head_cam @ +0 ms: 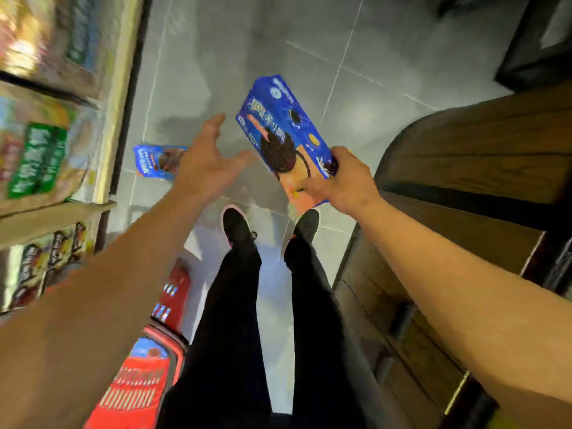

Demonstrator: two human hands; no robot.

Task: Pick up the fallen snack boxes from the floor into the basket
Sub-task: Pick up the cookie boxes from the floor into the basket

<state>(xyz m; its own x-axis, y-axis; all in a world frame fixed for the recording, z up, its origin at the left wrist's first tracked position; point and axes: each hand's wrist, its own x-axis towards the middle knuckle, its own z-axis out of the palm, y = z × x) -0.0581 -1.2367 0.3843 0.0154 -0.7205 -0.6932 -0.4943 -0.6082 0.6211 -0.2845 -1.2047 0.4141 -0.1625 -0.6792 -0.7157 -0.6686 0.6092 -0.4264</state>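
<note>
Nearest the camera, low at the left of the person's black-trousered legs (pixel 235 320), stands the red basket (pixel 167 308); a blue and orange pack lies inside it, blurred. Both bare forearms reach out above the legs. Ahead of the legs, the black shoes (pixel 240 227) rest on the grey tiled floor (pixel 216 72).

Just beyond the shoes and to their right, the right hand (pixel 340 184) grips the blue snack box (pixel 283 140) by its near end, fingers curled round the edge and thumb on the printed face. The box is off the floor, tilted, its far end pointing up and away from the shoes.

Left of that box, the left hand (pixel 207 159) is spread wide, fingers straight, holding nothing, close to the held box but apart from it.

Partly hidden behind the left hand, a second blue snack box (pixel 154 162) lies flat on the floor, farther out and left of the shoes, near the foot of the stocked shelves (pixel 46 150). A dark wooden counter (pixel 464 168) runs along the right of the shoes.
</note>
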